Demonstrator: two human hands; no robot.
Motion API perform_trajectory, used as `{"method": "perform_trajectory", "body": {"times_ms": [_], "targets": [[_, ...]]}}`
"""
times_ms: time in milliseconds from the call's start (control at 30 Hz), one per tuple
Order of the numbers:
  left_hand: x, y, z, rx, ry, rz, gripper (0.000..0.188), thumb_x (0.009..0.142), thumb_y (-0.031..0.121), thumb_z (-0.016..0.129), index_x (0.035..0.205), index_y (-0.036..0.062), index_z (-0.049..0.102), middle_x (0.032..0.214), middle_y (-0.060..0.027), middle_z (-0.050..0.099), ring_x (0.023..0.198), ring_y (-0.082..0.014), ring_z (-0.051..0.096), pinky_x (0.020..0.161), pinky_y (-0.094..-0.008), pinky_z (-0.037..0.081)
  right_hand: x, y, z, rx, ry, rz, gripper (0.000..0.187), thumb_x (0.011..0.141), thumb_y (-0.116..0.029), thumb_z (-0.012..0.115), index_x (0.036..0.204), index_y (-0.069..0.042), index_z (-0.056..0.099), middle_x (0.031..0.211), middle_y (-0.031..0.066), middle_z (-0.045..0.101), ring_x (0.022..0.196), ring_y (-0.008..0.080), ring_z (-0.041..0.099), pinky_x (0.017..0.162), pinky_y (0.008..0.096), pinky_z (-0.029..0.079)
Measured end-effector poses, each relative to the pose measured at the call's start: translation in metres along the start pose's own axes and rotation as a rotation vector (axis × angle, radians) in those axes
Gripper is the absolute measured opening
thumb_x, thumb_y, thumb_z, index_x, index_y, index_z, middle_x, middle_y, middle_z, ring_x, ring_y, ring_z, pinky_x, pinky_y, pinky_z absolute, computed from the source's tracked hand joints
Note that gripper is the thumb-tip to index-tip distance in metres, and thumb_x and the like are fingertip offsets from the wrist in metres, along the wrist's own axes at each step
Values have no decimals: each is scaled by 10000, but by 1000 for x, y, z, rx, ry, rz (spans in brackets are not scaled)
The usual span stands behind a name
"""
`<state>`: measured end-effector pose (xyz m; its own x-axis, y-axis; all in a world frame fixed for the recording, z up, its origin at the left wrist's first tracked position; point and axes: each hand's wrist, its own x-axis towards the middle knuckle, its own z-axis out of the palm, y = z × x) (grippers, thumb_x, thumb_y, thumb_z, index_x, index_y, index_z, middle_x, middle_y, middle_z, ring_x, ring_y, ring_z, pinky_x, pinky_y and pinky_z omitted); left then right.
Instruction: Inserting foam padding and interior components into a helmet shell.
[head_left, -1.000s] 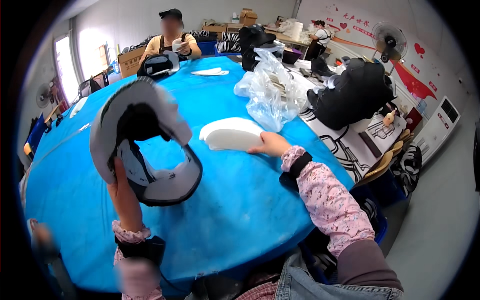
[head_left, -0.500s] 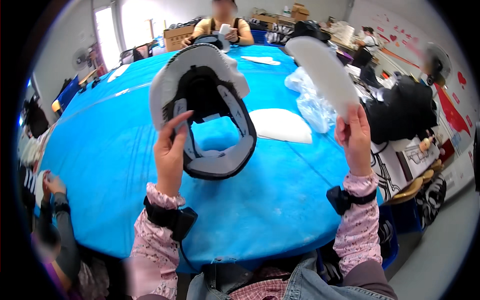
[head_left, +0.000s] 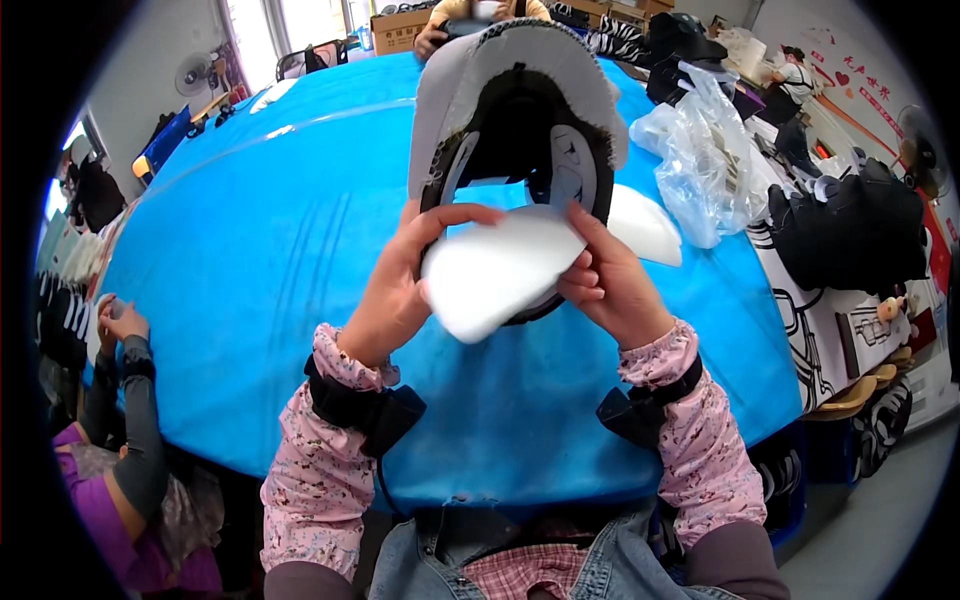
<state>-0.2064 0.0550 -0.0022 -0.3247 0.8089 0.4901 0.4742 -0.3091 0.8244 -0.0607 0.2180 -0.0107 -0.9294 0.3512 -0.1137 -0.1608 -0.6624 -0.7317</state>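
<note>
Pad sits between left hand and right hand, in front of cap, above desk. Left hand: closed on cap's left rim, one digit along pad's upper edge. Right hand: pinched on pad's right end, fingers curled. Pad's long axis slants lower left to upper right; cap opening faces wearer. Half a second ago: pad near-vertical, right hand only, apart from cap.

Matt cloth is seen on the cap, smooth white on the half-moon panel, glossy plastic on the desk.
</note>
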Motion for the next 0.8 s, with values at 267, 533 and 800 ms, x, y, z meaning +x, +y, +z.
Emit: {"method": "perform_trajectory", "body": {"times_ms": [267,533,800], "targets": [[-7,-22,-4,73,75,94,759,723,763,472,902,32,568,1013,-100,470,929,-192,483,830,-303,385,-9,23,16,-505,51,-293,205,928,-247,531,932,-43,544,645,-19,487,514,50,411,462,198,334],[-3,-19,8,81,217,208,714,819,669,454,1055,6,574,1131,-144,487,1069,-266,470,929,-347,357,-27,28,27,-1226,64,-951,199,926,-157,502,1068,-19,528,816,191,595,716,380,590,601,372,472],[-16,-18,7,-21,98,44,476,951,410,400,843,-16,582,984,-166,580,1011,-286,501,848,-359,402,-53,20,51,-1109,-103,-667,327,925,-301,496,1121,-41,523,803,161,592,682,321,590,600,367,453]]}}
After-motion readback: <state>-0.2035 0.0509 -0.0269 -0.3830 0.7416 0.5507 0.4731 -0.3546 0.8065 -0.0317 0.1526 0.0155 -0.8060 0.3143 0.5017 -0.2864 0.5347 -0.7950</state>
